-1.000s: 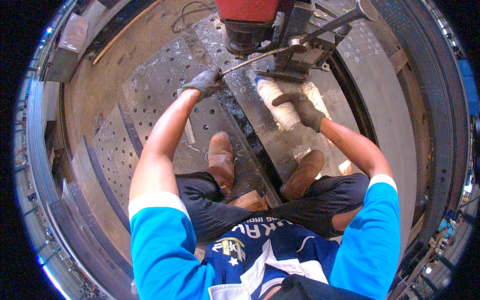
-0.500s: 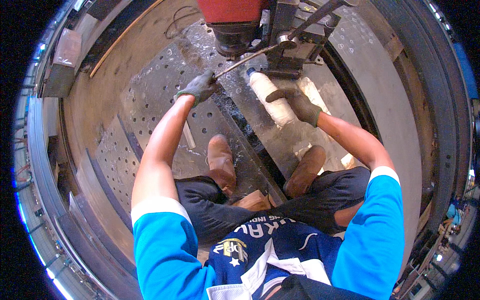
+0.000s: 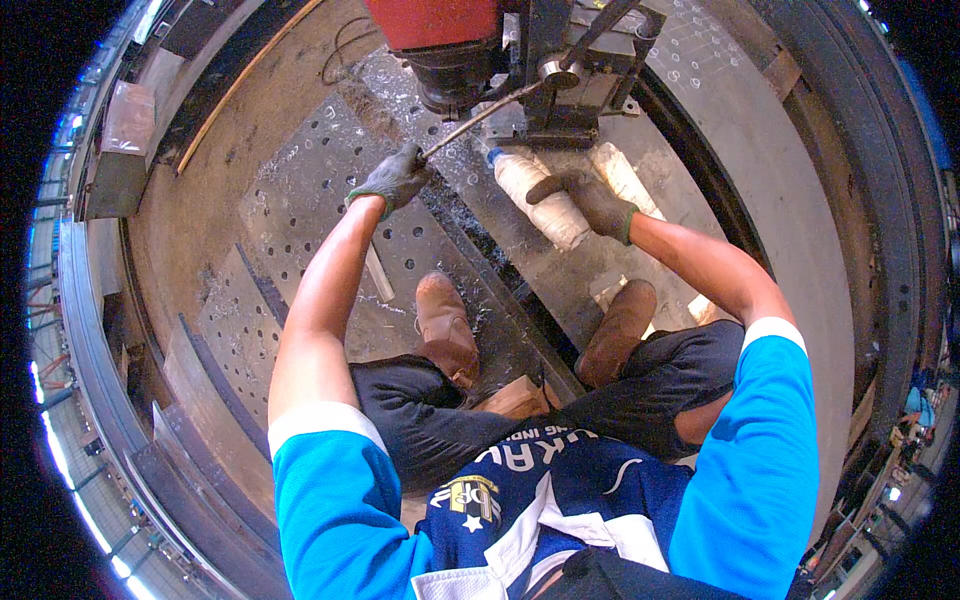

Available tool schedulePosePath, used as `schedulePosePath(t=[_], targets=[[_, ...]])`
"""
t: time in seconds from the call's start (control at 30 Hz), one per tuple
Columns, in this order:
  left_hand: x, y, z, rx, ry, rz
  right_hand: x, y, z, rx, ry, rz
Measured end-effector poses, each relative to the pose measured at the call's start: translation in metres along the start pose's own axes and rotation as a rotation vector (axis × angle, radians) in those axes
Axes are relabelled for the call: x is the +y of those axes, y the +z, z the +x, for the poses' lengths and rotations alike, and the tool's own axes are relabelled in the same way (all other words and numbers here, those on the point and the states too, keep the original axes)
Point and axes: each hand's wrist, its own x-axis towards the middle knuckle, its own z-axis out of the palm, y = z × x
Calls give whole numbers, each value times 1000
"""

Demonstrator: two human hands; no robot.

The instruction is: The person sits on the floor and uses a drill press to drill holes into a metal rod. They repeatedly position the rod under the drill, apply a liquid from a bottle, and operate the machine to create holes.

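Observation:
My left hand, in a grey glove, is closed round the end of a thin metal feed lever. The lever runs to a round hub on a drilling machine with a red motor housing. In a dark glove, my right hand grips a bottle with a whitish wrapped body and a blue cap. The bottle lies slanted, its cap toward the machine's base. The underside of my right hand's grip is hidden.
A steel plate with rows of round holes lies to the left, metal shavings scattered about it. A dark slot runs between the plates near my boots. A wooden block sits between my legs; a metal box stands far left.
The whole view has shifted slightly, with the machine a little further left and up in the picture. Both hands keep their holds on the lever and the bottle.

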Motion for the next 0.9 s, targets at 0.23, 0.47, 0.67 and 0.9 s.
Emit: schedulePosePath(t=[0.23,0.47,0.67,0.9], targets=[[7,-4,-2,-21,-40,-23,-1,1,-1,53,-9,-124],[4,-1,-1,-5,1,4,5,-4,1,37,-89,-166],[4,-1,0,-27,-24,14,7,-6,5,23,-36,-81],[4,1,1,-11,-32,-1,3,-2,0,35,-114,-195]])
